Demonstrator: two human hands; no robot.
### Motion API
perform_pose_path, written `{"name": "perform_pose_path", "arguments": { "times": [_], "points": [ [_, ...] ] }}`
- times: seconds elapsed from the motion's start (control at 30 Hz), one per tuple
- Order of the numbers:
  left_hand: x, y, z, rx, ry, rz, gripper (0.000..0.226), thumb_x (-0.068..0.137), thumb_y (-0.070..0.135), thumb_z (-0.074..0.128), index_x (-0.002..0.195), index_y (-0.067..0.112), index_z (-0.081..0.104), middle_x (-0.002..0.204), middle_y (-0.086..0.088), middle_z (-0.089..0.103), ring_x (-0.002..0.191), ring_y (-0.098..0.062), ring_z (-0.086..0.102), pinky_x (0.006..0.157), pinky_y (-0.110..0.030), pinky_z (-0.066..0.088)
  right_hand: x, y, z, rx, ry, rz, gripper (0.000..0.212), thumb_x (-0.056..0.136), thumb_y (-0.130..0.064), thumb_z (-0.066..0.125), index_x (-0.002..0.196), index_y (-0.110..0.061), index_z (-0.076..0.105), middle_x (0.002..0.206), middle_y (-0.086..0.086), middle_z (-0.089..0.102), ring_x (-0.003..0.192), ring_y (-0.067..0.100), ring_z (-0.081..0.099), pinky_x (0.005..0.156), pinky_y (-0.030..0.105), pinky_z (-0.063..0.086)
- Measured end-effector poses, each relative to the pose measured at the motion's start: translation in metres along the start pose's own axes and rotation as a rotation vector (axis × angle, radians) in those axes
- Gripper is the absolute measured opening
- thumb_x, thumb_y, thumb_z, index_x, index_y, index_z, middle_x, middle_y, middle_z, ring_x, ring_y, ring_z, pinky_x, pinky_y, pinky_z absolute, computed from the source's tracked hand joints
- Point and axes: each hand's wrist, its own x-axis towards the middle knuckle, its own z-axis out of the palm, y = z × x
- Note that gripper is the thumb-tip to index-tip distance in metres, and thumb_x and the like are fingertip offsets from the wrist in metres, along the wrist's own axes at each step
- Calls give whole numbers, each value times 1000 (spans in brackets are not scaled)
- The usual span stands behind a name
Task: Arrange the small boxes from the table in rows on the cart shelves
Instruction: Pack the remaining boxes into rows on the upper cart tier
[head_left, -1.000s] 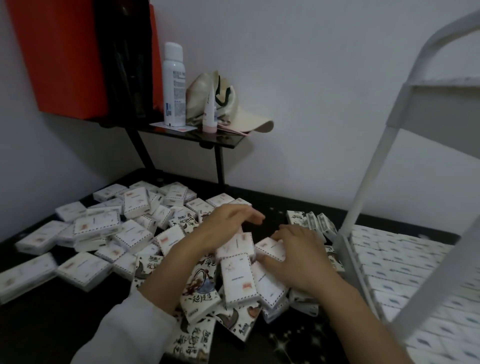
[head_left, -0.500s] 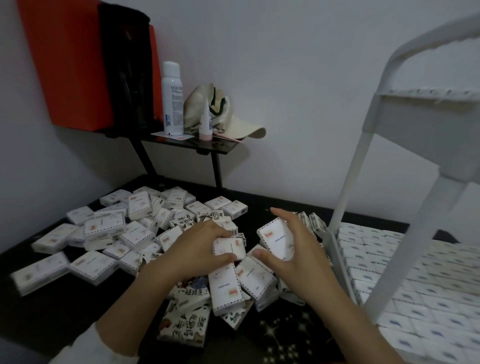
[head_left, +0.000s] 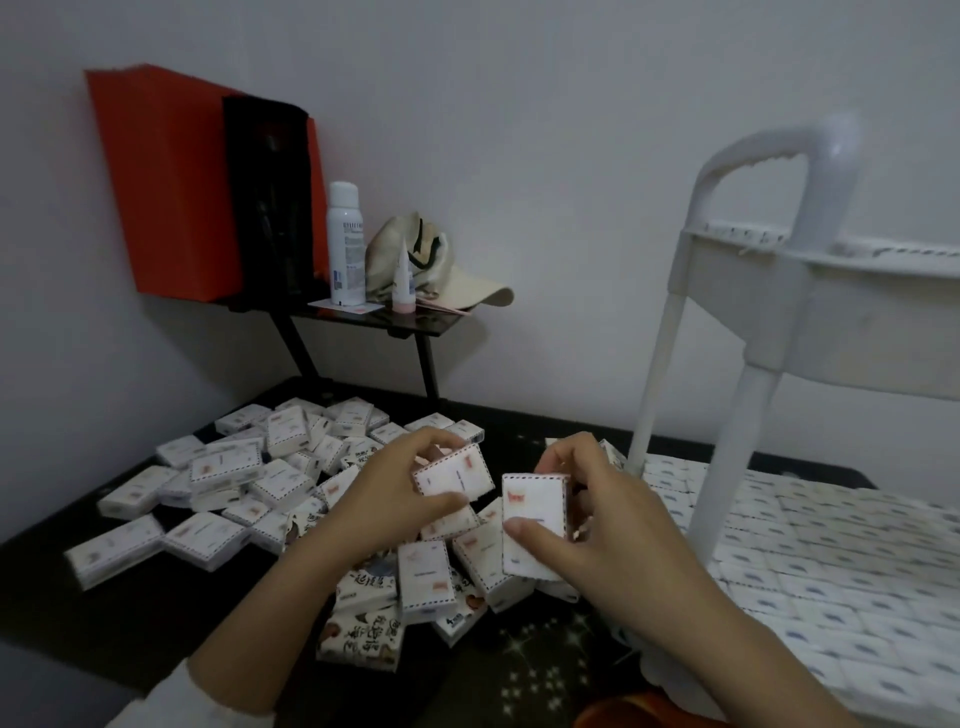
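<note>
While the right hand pinched a white box above the worktop's near edge, its long axis pointing away from the person, the left hand gripped a second box lying crosswise and tilted. Turning both alike before carrying them would likely seat them flush in the rows on the cart shelf by the right edge. Loose boxes lay scattered toward the far left corner.

Head-worn view, forward-down, close above table
</note>
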Motion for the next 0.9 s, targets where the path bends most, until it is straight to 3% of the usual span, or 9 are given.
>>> {"name": "perform_pose_path", "arguments": {
  "times": [0.13, 0.3, 0.47, 0.6, 0.7, 0.8, 0.9],
  "points": [
    [-15, 57, -14, -229, -48, 63, 44, 78, 9, 75, 106, 43, 68, 105, 13, 68, 90, -4, 65, 72, -23, 56, -13, -31, -51, -41, 93, -116, 37, 71, -76, 46, 102, -57, 41, 92, -32, 59, 83, -6, 60, 60, 21, 54],
    [-20, 141, -30, -465, -83, 167, 43, 82, -1, 64, 104, 35, 72, 100, 7, 73, 85, -9, 69, 64, -15, 51, -21, -64, -127, 35, 307, -283, 22, 83, -54, 55, 100, -40, 55, 90, -17, 64, 77, 8, 65, 56, 35, 54],
    [-15, 229, -35, -620, -82, 278, 38, 67, 16, 62, 97, 35, 75, 98, 4, 75, 83, -11, 69, 68, -21, 53, -29, -73, -210, 42, 522, -409, 22, 83, -41, 63, 104, -36, 58, 96, -12, 65, 80, 13, 68, 55, 33, 57],
    [-3, 289, -27, -579, -24, 399, 36, 67, 19, 66, 102, 28, 67, 93, 2, 76, 82, -16, 72, 77, -34, 55, -15, -42, -274, 34, 607, -326, 23, 84, -31, 71, 103, -31, 58, 96, -16, 67, 88, 4, 66, 66, 17, 56],
    [10, 325, -17, -506, -9, 457, 42, 77, 13, 73, 112, 32, 60, 94, 1, 76, 88, -19, 73, 89, -41, 54, 0, -9, -306, 3, 560, -160, 21, 80, -25, 75, 92, -32, 59, 90, -13, 70, 85, 3, 66, 73, 25, 55],
    [30, 353, -5, -418, -7, 490, 35, 81, 6, 69, 107, 30, 65, 94, -1, 74, 84, -16, 73, 80, -33, 58, 9, 20, -318, 4, 432, -6, 20, 77, -25, 78, 89, -32, 62, 91, -7, 70, 84, 12, 69, 79, 41, 58],
    [54, 371, 9, -294, 4, 495, 23, 81, 8, 71, 92, 28, 69, 87, 7, 71, 79, -5, 70, 63, -13, 54, 8, 37, -322, 14, 338, 34, 18, 76, -28, 79, 86, -36, 66, 94, -6, 69, 81, 14, 71, 76, 44, 60]
  ]
}}
